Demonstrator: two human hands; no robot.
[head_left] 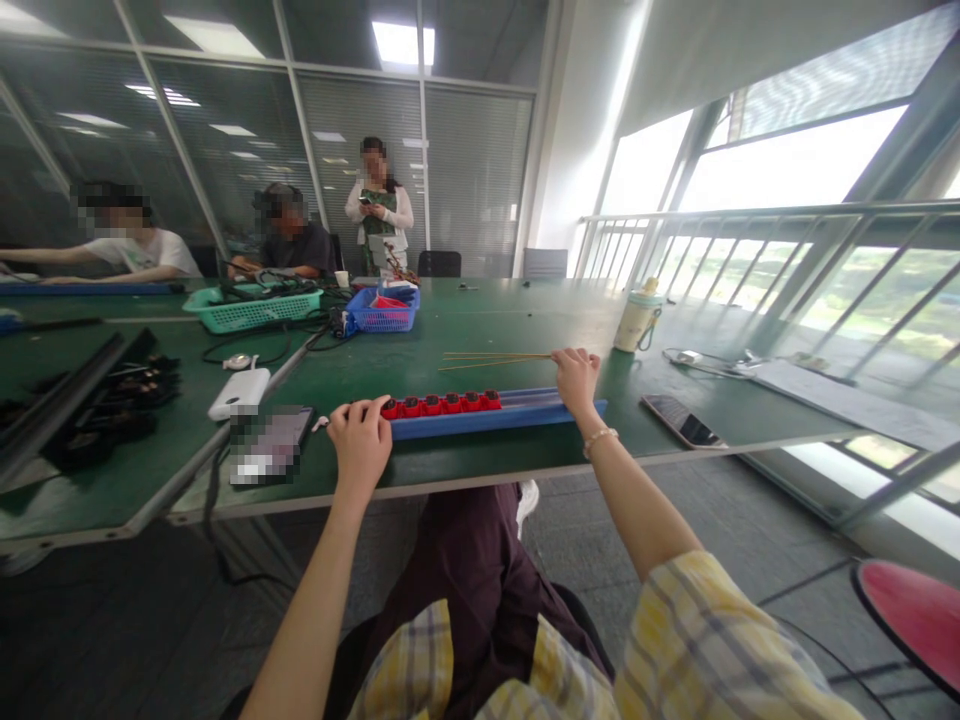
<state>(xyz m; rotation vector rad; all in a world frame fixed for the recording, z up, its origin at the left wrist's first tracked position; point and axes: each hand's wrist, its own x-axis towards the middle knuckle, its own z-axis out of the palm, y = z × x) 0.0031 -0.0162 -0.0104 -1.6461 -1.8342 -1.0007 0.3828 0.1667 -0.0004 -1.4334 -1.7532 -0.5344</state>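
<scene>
A long blue trough (487, 425) lies along the table's front edge. In its left half stands a row of several red blocks (452, 402) with dark tops. My left hand (360, 440) is closed over the trough's left end, its fingers hiding that end and perhaps a block. Above the trough's right end, my right hand (576, 380) pinches two thin yellowish sticks (495, 357). They stretch leftward behind the trough, spreading slightly apart at their far tips.
A phone (682, 421) and a bottle (639, 318) are on the right. Left of the trough lie a white device (238, 394) and a blurred phone (274, 445). Behind are a green basket (255, 312) and a blue basket (382, 312). Several people are across the table.
</scene>
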